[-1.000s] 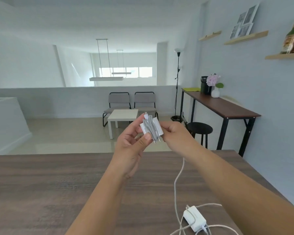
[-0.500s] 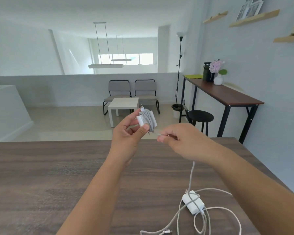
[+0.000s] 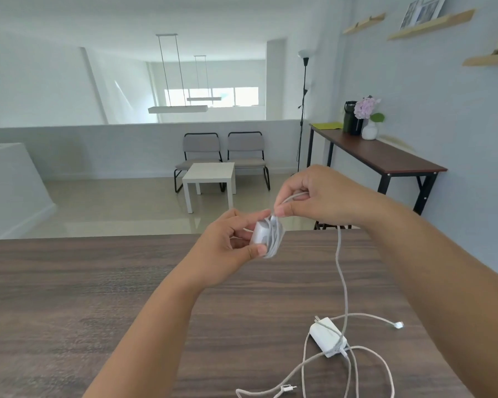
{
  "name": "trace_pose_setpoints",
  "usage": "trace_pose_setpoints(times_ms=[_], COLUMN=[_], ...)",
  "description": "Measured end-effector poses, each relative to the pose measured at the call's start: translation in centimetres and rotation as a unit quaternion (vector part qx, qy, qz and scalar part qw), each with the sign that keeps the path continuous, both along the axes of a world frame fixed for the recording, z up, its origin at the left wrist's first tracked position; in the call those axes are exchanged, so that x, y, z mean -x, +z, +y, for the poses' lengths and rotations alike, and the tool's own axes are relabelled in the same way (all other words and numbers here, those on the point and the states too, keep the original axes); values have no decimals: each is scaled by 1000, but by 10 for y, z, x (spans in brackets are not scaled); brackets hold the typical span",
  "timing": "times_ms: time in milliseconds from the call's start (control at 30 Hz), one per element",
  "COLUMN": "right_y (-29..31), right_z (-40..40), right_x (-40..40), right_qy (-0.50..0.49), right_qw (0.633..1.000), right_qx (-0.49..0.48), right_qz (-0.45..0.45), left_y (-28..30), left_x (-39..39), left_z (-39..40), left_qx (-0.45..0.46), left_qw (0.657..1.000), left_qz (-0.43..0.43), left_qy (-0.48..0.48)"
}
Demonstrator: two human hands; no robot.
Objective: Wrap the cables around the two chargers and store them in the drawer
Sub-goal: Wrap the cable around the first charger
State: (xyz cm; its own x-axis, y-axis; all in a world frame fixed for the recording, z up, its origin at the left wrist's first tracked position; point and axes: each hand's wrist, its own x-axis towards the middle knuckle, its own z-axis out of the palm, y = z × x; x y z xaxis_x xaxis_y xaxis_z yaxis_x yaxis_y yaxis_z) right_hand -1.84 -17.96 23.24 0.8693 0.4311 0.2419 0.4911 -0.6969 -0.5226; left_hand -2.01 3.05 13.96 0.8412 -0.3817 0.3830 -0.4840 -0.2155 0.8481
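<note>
My left hand [image 3: 227, 242] grips a small white charger [image 3: 263, 232] above the dark wooden table [image 3: 98, 297], with several turns of white cable around its body. My right hand [image 3: 314, 193] is just above and to the right, pinching that cable [image 3: 341, 271], which hangs down from it to the table. A second white charger [image 3: 327, 336] lies flat on the table at the lower right, its loose cable [image 3: 385, 366] sprawled in loops around it. No drawer is in view.
The table's far edge runs just behind my hands. Beyond it are a white side table [image 3: 210, 175], two grey chairs [image 3: 224, 150], a floor lamp, and a dark console table [image 3: 385, 156] with a vase along the right wall.
The right hand has lifted the cable from below the charger up over its top. The left hand has lowered with the charger. The view has tilted down, showing more of the table.
</note>
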Motion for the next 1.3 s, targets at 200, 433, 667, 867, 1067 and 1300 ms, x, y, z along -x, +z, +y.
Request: trace_pose_setpoints(times_ms=[200,433,667,867,1067,1300], right_y=[-12,-28,-51,-59,-65,-93], right_z=[3,-7,-14,-14,-13,-10], right_x=[-14,-24,-29,-27,-30,-31], right_qy=[63,109,110,66,55,39], right_qw=[991,946,903,930,941,881], right_qx=[-97,-155,-273,-281,-269,-377], right_qz=[60,262,313,228,198,281], left_y=[0,-7,-8,-12,-14,-20], left_x=[4,3,3,2,0,0], left_z=[9,12,7,3,1,-6], left_qx=[29,51,86,64,64,173], left_qw=[998,992,985,986,986,972], left_qz=[19,56,72,89,88,90], left_qy=[-51,-103,-129,-123,-125,-130])
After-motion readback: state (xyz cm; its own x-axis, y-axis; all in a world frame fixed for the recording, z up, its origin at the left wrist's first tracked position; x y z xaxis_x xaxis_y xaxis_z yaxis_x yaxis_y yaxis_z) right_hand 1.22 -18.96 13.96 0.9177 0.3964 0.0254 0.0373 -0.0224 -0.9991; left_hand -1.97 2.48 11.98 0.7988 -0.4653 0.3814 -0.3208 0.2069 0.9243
